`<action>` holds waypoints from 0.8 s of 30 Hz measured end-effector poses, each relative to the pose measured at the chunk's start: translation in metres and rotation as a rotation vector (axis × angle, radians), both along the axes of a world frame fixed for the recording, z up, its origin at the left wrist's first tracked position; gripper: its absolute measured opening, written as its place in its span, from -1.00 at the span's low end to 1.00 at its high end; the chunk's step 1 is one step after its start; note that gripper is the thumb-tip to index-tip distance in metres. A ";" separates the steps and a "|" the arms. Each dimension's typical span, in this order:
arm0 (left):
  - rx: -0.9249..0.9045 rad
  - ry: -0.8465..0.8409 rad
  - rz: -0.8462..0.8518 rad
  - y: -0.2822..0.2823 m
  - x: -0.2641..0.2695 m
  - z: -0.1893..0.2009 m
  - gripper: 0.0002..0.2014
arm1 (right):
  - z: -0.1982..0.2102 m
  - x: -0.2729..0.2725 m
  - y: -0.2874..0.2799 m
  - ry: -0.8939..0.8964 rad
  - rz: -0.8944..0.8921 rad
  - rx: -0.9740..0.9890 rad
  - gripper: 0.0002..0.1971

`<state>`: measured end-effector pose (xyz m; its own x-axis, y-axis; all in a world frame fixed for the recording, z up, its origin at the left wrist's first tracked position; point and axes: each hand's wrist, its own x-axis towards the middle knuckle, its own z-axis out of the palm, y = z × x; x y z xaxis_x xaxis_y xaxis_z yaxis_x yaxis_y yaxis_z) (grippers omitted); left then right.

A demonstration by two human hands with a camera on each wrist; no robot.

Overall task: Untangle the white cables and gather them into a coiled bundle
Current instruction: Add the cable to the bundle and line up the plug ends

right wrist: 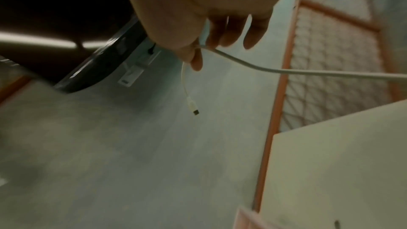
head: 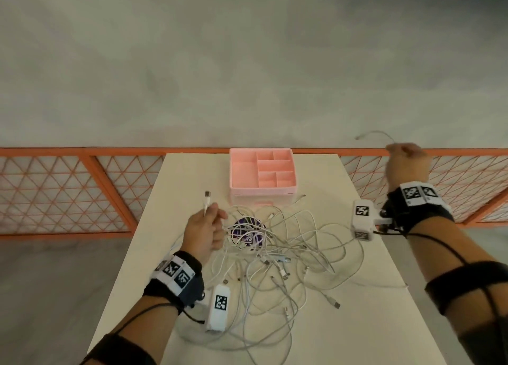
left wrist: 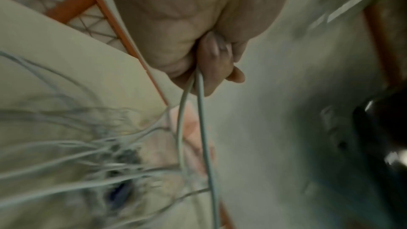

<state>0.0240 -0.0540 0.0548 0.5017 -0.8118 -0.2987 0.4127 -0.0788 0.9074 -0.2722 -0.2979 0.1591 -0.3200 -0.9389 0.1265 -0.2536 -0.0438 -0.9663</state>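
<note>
A tangled heap of thin white charging cables (head: 277, 257) sprawls over the near and middle part of the pale rectangular table (head: 365, 323), partly covering a small purple round object (head: 248, 231). The left hand (head: 206, 231) hovers at the heap's left edge, fingers curled round one cable (two strands trail from the fist), its plug end sticking up. Beyond stands a pink plastic compartment tray (head: 262, 172). Farthest, off the table's right edge, the right hand (head: 406, 162) pinches another cable end between thumb and fingers.

Tangled white cables (head: 277, 257) in a loose heap on the table (head: 357, 323)
</note>
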 end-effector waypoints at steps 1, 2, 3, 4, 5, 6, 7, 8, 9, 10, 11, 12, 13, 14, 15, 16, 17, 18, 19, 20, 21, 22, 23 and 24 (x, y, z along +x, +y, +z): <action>-0.061 0.104 -0.012 -0.001 0.001 0.016 -0.64 | -0.004 -0.015 -0.005 0.001 -0.036 0.055 -0.73; -0.120 0.205 -0.034 -0.003 0.002 0.031 -0.65 | -0.010 -0.027 -0.008 0.004 -0.045 0.156 -0.71; -0.178 0.289 -0.064 -0.005 0.003 0.045 -0.66 | -0.014 -0.038 -0.006 0.021 -0.042 0.249 -0.72; -0.236 0.349 -0.095 -0.007 0.002 0.058 -0.66 | -0.023 -0.049 -0.007 0.023 -0.042 0.345 -0.73; -0.288 0.378 -0.119 -0.009 0.002 0.068 -0.67 | -0.033 -0.056 -0.009 -0.037 -0.041 0.435 -0.73; -0.332 0.386 -0.136 -0.011 0.000 0.076 -0.69 | -0.047 -0.059 -0.007 -0.130 -0.044 0.454 -0.70; -0.365 0.382 -0.147 -0.014 -0.003 0.081 -0.70 | -0.056 -0.057 -0.003 -0.121 0.022 0.449 -0.62; -0.387 0.375 -0.155 -0.018 -0.007 0.086 -0.70 | -0.061 -0.050 0.004 -0.110 0.028 0.423 -0.56; -0.399 0.366 -0.162 -0.022 -0.011 0.088 -0.70 | -0.062 -0.037 0.013 -0.060 0.078 0.362 -0.57; -0.402 0.356 -0.168 -0.026 -0.016 0.090 -0.71 | -0.057 -0.018 0.027 -0.010 0.183 0.281 -0.64; -0.400 0.343 -0.171 -0.030 -0.021 0.089 -0.72 | -0.052 0.004 0.046 0.005 0.344 0.183 -0.70; -0.396 0.328 -0.169 -0.033 -0.027 0.088 -0.73 | -0.042 0.027 0.066 0.012 0.538 0.121 -0.74; -0.391 0.313 -0.167 -0.036 -0.034 0.086 -0.73 | -0.034 0.049 0.087 0.050 0.744 0.086 -0.75; -0.387 0.304 -0.160 -0.038 -0.040 0.085 -0.72 | -0.030 0.068 0.107 0.098 0.940 0.083 -0.73; -0.388 0.298 -0.144 -0.040 -0.044 0.082 -0.71 | -0.030 0.084 0.124 0.147 1.114 0.105 -0.69; -0.393 0.290 -0.120 -0.042 -0.047 0.081 -0.71 | -0.034 0.097 0.139 0.182 1.243 0.127 -0.70; -0.397 0.278 -0.091 -0.043 -0.046 0.078 -0.70 | -0.042 0.107 0.150 0.241 1.295 0.137 -0.77; -0.395 0.261 -0.066 -0.043 -0.043 0.076 -0.70 | -0.048 0.114 0.157 0.308 1.291 0.115 -0.83; -0.384 0.242 -0.051 -0.043 -0.038 0.072 -0.70 | -0.056 0.116 0.159 0.394 1.245 0.054 -0.79; -0.367 0.227 -0.047 -0.042 -0.033 0.067 -0.70 | -0.063 0.115 0.159 0.457 1.197 -0.001 -0.72; -0.348 0.220 -0.047 -0.039 -0.029 0.060 -0.71 | -0.069 0.112 0.157 0.518 1.168 -0.026 -0.68; -0.328 0.219 -0.040 -0.036 -0.027 0.054 -0.72 | -0.072 0.108 0.153 0.594 1.164 -0.059 -0.67; -0.307 0.219 -0.019 -0.034 -0.026 0.048 -0.71 | -0.076 0.103 0.149 0.685 1.180 -0.061 -0.65; -0.289 0.220 0.010 -0.031 -0.024 0.043 -0.71 | -0.082 0.098 0.143 0.751 1.193 -0.044 -0.64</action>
<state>-0.0002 -0.0849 0.0978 0.4590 -0.8741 -0.1590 0.5999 0.1730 0.7811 -0.1738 -0.1546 0.0776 0.8095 -0.5846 -0.0547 -0.4899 -0.6210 -0.6118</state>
